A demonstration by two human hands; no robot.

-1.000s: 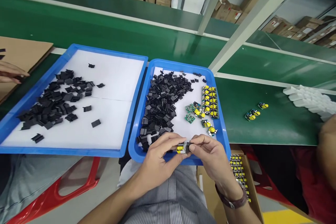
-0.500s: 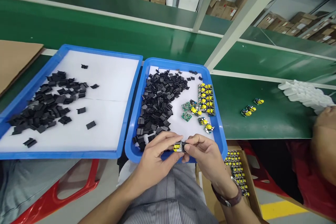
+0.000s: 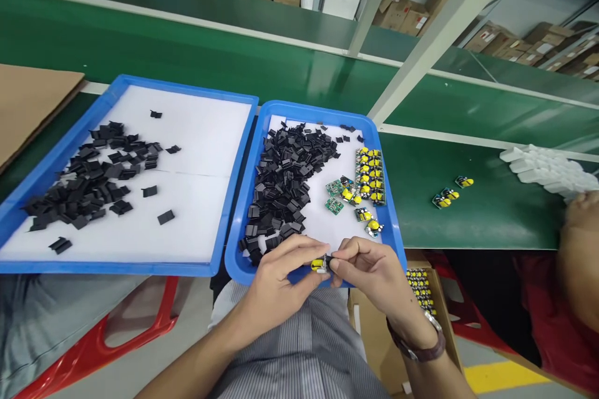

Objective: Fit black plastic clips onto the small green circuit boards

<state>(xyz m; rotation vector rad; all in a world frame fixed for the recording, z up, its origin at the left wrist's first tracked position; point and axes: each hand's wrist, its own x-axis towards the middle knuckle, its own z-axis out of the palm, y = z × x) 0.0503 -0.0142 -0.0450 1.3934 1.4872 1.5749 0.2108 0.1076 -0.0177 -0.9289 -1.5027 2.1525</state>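
Note:
Over the near edge of the blue tray [image 3: 395, 243], my left hand [image 3: 285, 274] grips a small circuit board with a yellow component [image 3: 317, 264] between thumb and fingers. My right hand [image 3: 367, 268] pinches a small black plastic piece [image 3: 329, 260] against that board's right side; the fingertips hide most of it. Inside the tray, a heap of folded black plastic pieces [image 3: 290, 168] covers the left part. Rows of circuit boards with yellow components [image 3: 370, 176] stand along the right, and several loose boards [image 3: 334, 206] lie beside them, some showing green undersides.
A second blue-rimmed tray [image 3: 234, 181] with more black pieces is on the left, near cardboard [image 3: 32, 100]. On the green bench [image 3: 421, 218] are a few boards [image 3: 447, 196] and white parts [image 3: 547, 168]. Below right is a box of boards [image 3: 423, 293]. A co-worker's hand [image 3: 583, 218] is at right.
Both hands stay together at the board, with the right wrist shifted slightly right. The whole view has moved a little; nothing has been let go.

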